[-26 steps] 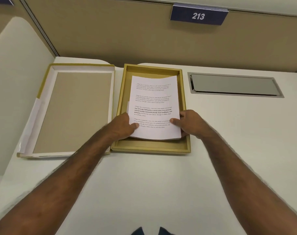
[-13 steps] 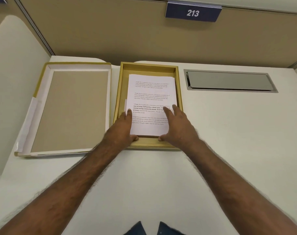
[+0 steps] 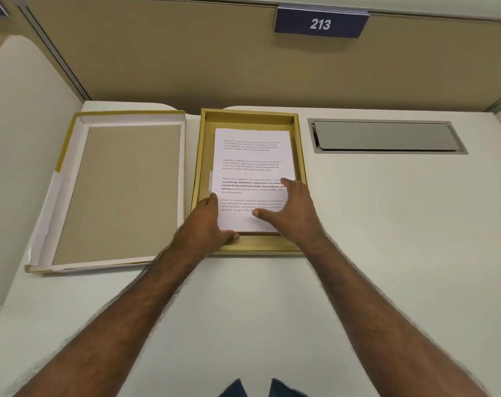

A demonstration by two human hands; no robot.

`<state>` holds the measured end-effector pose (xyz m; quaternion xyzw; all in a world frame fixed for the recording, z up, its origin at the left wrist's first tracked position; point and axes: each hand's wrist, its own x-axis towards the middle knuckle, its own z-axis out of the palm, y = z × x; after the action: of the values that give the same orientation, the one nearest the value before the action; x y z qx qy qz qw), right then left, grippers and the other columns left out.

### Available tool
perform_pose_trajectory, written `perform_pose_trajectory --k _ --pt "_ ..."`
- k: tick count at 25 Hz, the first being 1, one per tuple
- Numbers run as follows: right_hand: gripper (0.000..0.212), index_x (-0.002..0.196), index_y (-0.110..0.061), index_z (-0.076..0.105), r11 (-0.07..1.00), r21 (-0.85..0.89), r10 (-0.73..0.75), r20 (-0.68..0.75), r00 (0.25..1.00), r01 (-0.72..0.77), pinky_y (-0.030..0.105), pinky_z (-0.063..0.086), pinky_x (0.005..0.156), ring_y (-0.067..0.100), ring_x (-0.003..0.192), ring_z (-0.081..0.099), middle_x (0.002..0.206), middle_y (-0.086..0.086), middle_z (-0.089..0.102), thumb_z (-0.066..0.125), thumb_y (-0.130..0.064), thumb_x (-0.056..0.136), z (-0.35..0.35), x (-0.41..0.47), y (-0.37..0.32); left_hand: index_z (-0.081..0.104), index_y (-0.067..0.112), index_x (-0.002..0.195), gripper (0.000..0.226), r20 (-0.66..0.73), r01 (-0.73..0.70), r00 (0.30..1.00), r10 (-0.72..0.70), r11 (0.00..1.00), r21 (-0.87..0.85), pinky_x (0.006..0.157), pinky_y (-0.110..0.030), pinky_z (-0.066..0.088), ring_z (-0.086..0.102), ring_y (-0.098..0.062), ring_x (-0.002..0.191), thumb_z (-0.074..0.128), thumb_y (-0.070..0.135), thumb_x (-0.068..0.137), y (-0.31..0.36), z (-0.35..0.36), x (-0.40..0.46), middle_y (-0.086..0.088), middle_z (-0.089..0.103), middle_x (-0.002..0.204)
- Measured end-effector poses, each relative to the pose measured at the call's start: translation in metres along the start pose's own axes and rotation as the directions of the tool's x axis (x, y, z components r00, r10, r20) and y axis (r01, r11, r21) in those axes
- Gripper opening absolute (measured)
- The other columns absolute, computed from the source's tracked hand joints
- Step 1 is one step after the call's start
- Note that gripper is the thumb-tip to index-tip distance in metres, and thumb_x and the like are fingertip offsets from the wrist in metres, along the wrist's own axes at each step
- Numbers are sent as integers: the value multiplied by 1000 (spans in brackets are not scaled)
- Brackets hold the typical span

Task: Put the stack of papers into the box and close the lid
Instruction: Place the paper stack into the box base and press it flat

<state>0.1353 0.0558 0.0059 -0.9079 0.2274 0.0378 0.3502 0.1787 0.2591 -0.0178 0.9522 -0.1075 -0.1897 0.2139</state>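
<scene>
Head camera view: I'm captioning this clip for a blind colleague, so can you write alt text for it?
Two bare hands settle a stack of papers flat inside an open gold box on a white desk, the left hand at its near left corner and the right hand flat on top. The box's lid lies inside-up to the left.

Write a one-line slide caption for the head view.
Both hands, left hand and right hand, flatten the stack of papers inside the box; lid lies open alongside.

A white desk [image 3: 386, 253] carries a gold box [image 3: 199, 173] at its back edge, middle, with the upturned lid [image 3: 120, 193] just beside it toward the left edge; a metal hatch [image 3: 386, 136] sits back-right.
</scene>
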Motion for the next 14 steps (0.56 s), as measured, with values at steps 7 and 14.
perform_pose_trajectory --k 7,14 --pt "94 160 -18 48 999 24 -20 -38 999 21 32 41 117 20 151 47 163 3 51 92 -49 84 1 0 13 22 8 164 109 -14 -18 1000 18 1000 22 110 -39 47 48 -30 143 84 46 84 0 -1 -2 -11 43 162" --pt "62 144 -15 66 976 76 -188 -162 969 202 22 38 111 20 143 57 153 4 64 89 -37 91 5 -22 -3 52 23 150 72 -330 -87 943 -41 927 -366 99 -24 50 59 -13 127 79 48 89 -19 -17 -47 3 57 152"
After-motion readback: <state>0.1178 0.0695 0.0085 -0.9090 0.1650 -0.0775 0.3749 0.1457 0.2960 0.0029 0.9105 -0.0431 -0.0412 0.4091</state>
